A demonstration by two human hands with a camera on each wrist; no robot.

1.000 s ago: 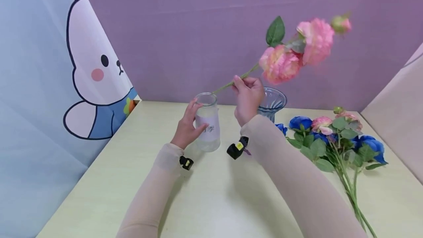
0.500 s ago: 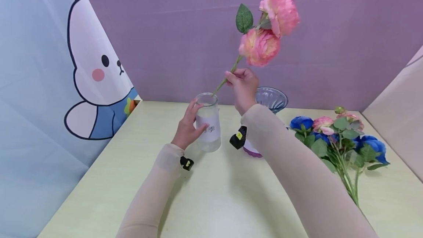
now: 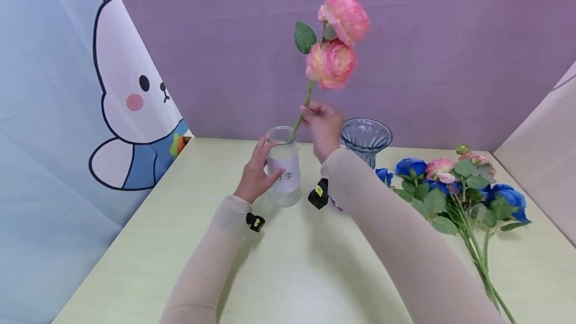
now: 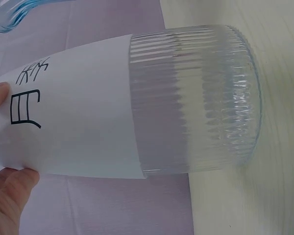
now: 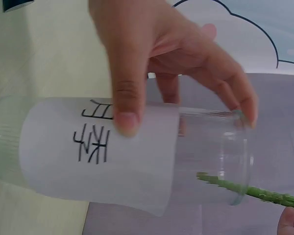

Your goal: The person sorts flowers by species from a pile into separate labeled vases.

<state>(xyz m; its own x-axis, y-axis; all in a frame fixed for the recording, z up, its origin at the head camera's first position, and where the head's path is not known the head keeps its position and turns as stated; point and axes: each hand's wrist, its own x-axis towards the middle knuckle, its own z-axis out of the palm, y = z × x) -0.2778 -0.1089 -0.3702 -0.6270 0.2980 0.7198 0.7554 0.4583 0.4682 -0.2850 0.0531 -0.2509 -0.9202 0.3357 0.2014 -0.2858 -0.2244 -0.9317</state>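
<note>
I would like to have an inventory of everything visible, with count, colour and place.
table: one, pale, foreground
glass jar: one, clear, white-labelled, centre of table
flower spray: one, pink, end just inside glass jar
fluted vase: one, bluish, right of glass jar
loose flowers: several, blue and pink, table's right side
edge piece: one, purple, mostly hidden, right of glass jar
backdrop: one, purple, behind table
rabbit cloth: one, blue and white, left
side panel: one, whitish, right
left hand: one, gripping glass jar
right hand: one, pinching flower spray
sleeves: two, beige, one each side
wrist devices: two, black, one each side
</note>
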